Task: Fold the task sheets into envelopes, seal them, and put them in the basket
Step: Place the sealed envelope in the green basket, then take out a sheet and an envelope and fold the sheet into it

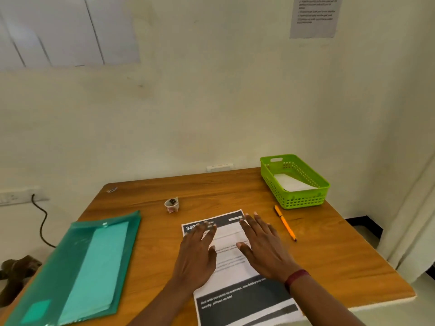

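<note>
A printed task sheet [231,264] with dark bands at its top and bottom lies flat on the wooden table [329,255], reaching the near edge. My left hand [197,252] rests palm down on the sheet's left side, fingers spread. My right hand [263,245] lies palm down on its right side, fingers spread toward the top band. Neither hand grips anything. A green plastic basket [299,201] stands at the table's far right corner with a white folded paper [292,183] inside it.
A green translucent folder [77,269] holding paper lies at the left. A small roll of tape [171,204] sits beyond the sheet. An orange pen [284,223] lies right of the sheet. A wall stands behind the table; a black cable [41,222] hangs at the left.
</note>
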A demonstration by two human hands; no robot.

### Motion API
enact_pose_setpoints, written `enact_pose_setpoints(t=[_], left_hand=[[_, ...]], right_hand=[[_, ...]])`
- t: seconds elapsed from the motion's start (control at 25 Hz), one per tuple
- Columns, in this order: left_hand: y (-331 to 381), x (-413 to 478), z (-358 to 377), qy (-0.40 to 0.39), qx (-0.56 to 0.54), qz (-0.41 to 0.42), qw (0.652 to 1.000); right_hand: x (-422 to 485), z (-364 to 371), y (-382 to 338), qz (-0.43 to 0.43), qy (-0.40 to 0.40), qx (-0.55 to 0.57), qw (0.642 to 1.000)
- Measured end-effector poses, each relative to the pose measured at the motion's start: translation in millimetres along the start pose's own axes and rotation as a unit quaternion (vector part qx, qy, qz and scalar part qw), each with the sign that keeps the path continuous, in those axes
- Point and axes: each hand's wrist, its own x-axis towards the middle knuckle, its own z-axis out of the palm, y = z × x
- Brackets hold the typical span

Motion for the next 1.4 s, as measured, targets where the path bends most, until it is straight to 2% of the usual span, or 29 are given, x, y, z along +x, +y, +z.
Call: enact_pose_setpoints(t=[0.28, 0.44, 0.72, 0.96, 1.28, 1.4], left_hand=[[-58, 2, 7, -0.047, -0.023, -0.089, 0.995], [-72, 5, 20, -0.07, -0.025, -0.098, 0.992], [-63, -2, 12, -0.105, 0.005, -0.093, 0.99], [-70, 5, 17, -0.075, -0.012, -0.124, 0.989], [-80, 21, 16, -0.078, -0.025, -0.147, 0.986], [-87, 36, 11, -0.081, -0.073, -0.142, 0.984]], right_hand=[[17, 42, -17, -0.028, -0.022, -0.009, 0.999], [20, 60, -24, 0.005, -0.018, -0.015, 1.0], [16, 69, -39, 0.058, -0.062, -0.012, 0.996], [19, 70, -52, 0.063, -0.047, -0.024, 0.997], [14, 68, -55, 0.048, -0.047, 0.008, 0.998], [17, 63, -53, 0.052, -0.041, 0.039, 0.997]])
